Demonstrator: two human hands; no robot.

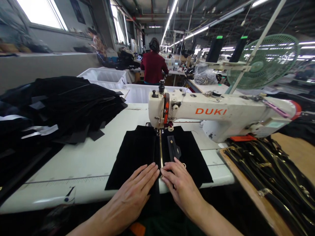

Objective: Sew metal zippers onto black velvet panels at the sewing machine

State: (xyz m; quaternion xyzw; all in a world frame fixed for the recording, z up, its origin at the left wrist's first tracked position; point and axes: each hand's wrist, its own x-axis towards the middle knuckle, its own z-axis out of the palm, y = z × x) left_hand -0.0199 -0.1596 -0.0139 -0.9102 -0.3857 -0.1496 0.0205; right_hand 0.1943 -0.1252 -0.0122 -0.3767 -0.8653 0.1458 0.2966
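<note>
A black fabric panel (pixel 137 150) lies on the sewing machine's bed, its far edge under the presser foot (pixel 158 131). A gold-toothed zipper (pixel 161 149) runs down its middle from the needle area toward me. My left hand (pixel 137 186) rests flat on the panel, left of the zipper, fingers stretched out side by side. With bent fingers, my right hand (pixel 180 183) grips the near part of the zipper; the fingertips partly hide it. Just beyond that hand, a black patch with a small zipper pull (pixel 174 147) sits on the panel's right side.
The white sewing machine (pixel 187 106) spans the right side. Black fabric pieces (pixel 61 105) are heaped on the left. More zippers (pixel 273 173) fill a wooden-edged tray (pixel 246 186) at right. White bins (pixel 105 76), a green fan (pixel 263 62) and a seated person (pixel 154 64) are beyond.
</note>
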